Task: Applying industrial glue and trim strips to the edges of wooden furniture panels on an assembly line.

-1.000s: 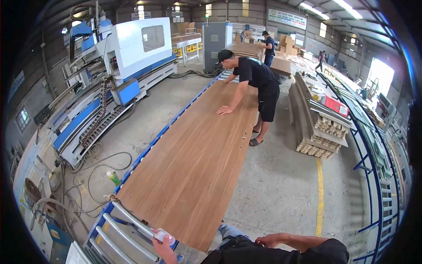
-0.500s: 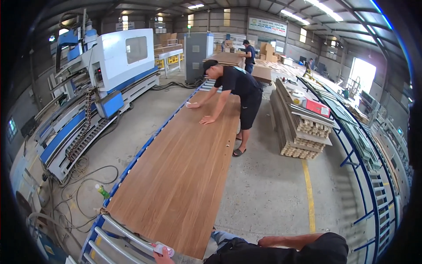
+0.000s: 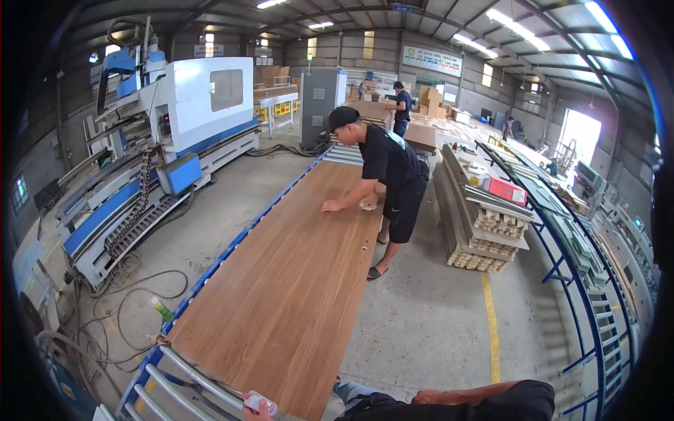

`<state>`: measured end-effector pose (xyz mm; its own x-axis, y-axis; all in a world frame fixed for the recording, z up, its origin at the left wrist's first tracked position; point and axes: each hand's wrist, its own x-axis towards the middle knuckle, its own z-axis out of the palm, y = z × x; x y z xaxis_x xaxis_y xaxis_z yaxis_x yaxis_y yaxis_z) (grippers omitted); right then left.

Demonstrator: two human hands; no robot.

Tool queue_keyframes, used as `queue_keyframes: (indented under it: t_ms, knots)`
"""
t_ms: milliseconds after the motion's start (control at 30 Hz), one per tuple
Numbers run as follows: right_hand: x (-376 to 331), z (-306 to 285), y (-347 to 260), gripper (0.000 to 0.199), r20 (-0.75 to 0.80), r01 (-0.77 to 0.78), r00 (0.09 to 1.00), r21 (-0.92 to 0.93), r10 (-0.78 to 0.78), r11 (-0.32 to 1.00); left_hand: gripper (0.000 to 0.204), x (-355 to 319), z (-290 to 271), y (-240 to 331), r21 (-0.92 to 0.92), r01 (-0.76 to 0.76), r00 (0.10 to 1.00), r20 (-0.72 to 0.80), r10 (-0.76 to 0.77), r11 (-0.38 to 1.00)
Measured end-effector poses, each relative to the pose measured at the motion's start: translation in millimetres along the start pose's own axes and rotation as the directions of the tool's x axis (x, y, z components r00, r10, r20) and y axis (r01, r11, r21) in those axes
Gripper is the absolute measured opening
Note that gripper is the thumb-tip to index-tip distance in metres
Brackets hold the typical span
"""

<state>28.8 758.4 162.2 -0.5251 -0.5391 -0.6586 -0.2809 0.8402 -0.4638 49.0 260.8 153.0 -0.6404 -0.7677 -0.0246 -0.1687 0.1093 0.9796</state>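
At the near end of a long brown wood-grain panel [image 3: 274, 281], my left hand [image 3: 256, 412] is closed around a small whitish, pink-marked object [image 3: 261, 403]. Its kind I cannot make out. The hand is beside the panel's near edge, over the metal rollers [image 3: 189, 382]. My right arm [image 3: 456, 396] lies across the lower edge, bare below a black sleeve; its fingers cannot be made out. Across the panel, a person in black [image 3: 393, 158] leans over the right edge, one hand on the surface and a white wad [image 3: 367, 204] by the other.
Blue-framed rollers carry the panel. Left of it stand a white-and-blue machine [image 3: 210, 98], floor cables [image 3: 151, 291] and a green bottle [image 3: 163, 309]. A stack of wood strips [image 3: 484, 224] and a blue roller rack [image 3: 597, 288] are at the right. Another person [image 3: 401, 109] stands farther back.
The person across the panel has straightened somewhat, drawing the hand with the white wad back toward the panel's right edge. My view has shifted slightly; my left hand still holds the small object.
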Motion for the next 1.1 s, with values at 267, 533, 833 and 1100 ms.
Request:
queue_keyframes:
  t_ms: [267,533,833,1100]
  knots:
    - [-5,-38,-30,0.044,0.152,0.129,0.981,-0.028,-0.123,0.991,0.058,19,-8,-54,-0.321,0.048,0.998,0.059,-0.031,0.946]
    - [65,-141,-61,0.037,0.364,0.163,0.92,-0.023,-0.144,0.986,0.051,17,-14,-31,-0.292,0.19,0.98,0.004,-0.197,0.937]
    - [265,-228,-117,0.033,-0.134,0.233,0.962,-0.061,-0.239,0.971,0.057,28,-1,-5,-0.521,0.206,0.936,-0.141,-0.322,0.828]
    - [457,-194,-250,0.043,0.176,0.561,0.827,-0.205,-0.534,0.802,0.062,100,-12,28,-0.455,0.235,0.885,-0.266,-0.383,0.859]
